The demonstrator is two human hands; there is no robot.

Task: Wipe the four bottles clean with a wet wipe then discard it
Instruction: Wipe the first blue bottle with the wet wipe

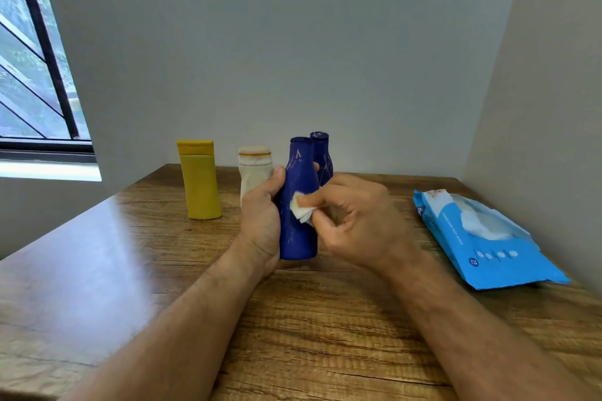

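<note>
Two bare forearms reach in from the bottom edge over the wooden counter [293, 335]. The left hand [260, 218] grasps the near blue bottle [298, 205], thumb up beside its shoulder and fingers curled round the far side, holding it upright with its base at or just above the counter; which of the two cannot be told. The right hand [351, 221] pinches a small folded wet wipe [301, 210] between thumb and fingertips and presses it against the front of that bottle, about halfway up. Pale scribbled marks show on the bottle's blue surface. A second blue bottle [322, 156] stands just behind it, partly hidden, also marked with pale lines. To the left stands a cream bottle [252, 169], its lower part hidden by the left hand, and further left a yellow bottle [199, 179], both upright near the back wall. At the right lies a blue pack of wipes [482, 237], its flap open and white wipes showing.
</note>
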